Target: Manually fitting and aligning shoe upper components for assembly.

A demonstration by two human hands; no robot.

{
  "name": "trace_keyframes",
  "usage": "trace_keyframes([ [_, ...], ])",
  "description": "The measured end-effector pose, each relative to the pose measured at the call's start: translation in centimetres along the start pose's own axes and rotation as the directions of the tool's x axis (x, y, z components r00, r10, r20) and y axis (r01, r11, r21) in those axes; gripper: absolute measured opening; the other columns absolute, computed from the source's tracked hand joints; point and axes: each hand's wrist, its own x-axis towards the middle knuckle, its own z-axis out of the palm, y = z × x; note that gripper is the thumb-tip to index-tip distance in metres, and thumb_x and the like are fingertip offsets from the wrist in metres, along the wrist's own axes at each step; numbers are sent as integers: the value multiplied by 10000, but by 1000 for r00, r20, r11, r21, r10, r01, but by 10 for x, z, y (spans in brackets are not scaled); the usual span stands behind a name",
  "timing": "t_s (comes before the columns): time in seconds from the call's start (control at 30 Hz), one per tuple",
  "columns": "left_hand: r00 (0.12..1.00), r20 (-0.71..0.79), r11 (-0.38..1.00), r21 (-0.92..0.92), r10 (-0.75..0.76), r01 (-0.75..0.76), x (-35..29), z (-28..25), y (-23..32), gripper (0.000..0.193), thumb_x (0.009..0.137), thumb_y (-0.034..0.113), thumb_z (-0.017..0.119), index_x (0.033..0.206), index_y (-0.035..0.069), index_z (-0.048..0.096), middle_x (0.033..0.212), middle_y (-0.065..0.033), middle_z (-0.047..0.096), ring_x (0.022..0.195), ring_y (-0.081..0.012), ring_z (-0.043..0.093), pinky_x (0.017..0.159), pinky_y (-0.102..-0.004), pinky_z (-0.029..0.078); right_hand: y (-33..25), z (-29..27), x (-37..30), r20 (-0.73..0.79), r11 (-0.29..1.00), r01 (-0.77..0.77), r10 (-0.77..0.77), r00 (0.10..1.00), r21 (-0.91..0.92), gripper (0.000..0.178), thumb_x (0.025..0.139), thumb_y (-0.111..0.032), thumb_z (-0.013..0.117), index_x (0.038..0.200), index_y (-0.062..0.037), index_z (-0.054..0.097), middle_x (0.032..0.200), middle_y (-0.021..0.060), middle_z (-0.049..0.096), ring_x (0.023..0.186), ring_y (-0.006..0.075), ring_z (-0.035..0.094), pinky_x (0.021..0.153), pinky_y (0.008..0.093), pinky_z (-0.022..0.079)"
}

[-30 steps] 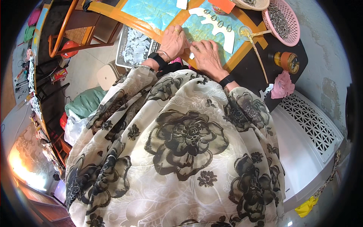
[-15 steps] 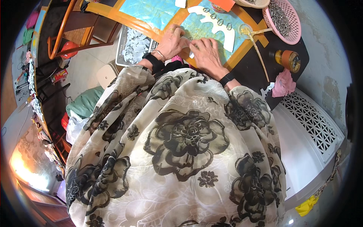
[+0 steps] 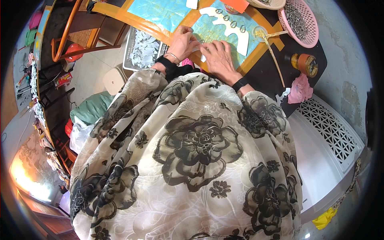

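At the near edge of the taped blue mat, my left hand [image 3: 183,43] has its fingers closed in a pinch on a small white piece [image 3: 203,58], much of it hidden by the hands. My right hand [image 3: 217,56] bears on the same piece from the other side, its fingers bent over it and partly out of sight. Beyond my right hand lies a white scalloped strip [image 3: 241,39] with several dark metal rings on its lobes. To its right is a small round dish [image 3: 260,32] of yellowish stuff, with a stick [image 3: 275,60] lying beside it.
A pink basket [image 3: 314,37] of metal parts stands at the back right, near an amber jar [image 3: 308,64] and a pink cloth [image 3: 301,89]. Left of my hands, a grey basket [image 3: 128,50] holds several white pieces. A wooden chair [image 3: 60,48] stands further left.
My left hand has shifted slightly, its wrist a little to the right, and its upper fingers look more curled. The right hand stays nearly in place.
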Motion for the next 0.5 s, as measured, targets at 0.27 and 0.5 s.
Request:
trace_keyframes([
  [0.27, 999, -9, 997, 64, -43, 43, 4, 5, 3, 171, 758, 153, 802, 857, 30, 735, 1106, -167, 614, 1095, -361, 567, 910, -429, 495, 0, 1, -1, -5, 1000, -12, 12, 1000, -6, 413, 855, -132, 583, 1259, -65, 643, 1239, 59, 592, 1207, 276, 500, 1101, 504, 292],
  [0.5, 990, -33, 909, 400, 137, -113, -2, 11, 7, 157, 786, 96, 698, 894, -2, 639, 1064, -178, 600, 991, -364, 531, 884, -431, 448, -3, -3, -1, -15, 1000, -10, 10, 1000, -1, 414, 869, -137, 566, 1268, -63, 644, 1244, 59, 590, 1215, 276, 498, 1105, 507, 289],
])
